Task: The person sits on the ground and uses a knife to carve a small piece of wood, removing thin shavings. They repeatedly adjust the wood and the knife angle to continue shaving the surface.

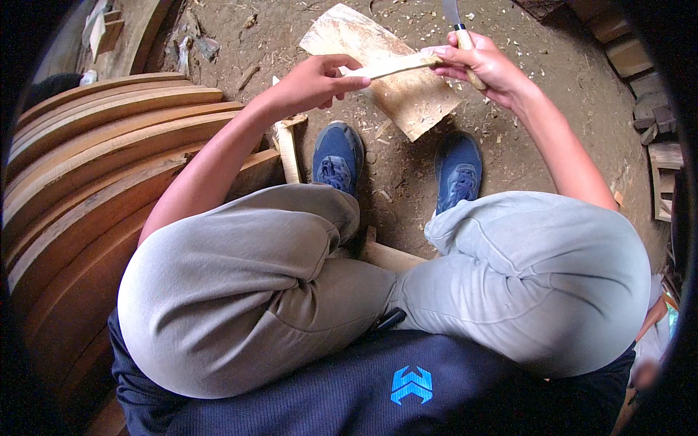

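My left hand (320,83) is closed around one end of a pale, carved strip of wood (396,67), which lies nearly level between my two hands. My right hand (491,69) grips a knife (475,77) by its light wooden handle, in the palm. A black collar joins handle and blade, and the blade points away from me, partly cut off by the picture's top edge. The thumb and fingertips of that same hand pinch the strip's right end. Beneath the strip, a flat, worn board (414,109) rests on the dirt ground.
Long planks (109,138) are stacked along the left side. A wooden piece (289,152) stands beside my left shoe (338,156); my right shoe (458,167) is near the board. Shavings litter the earth floor (552,80). Wood blocks (629,58) line the right edge.
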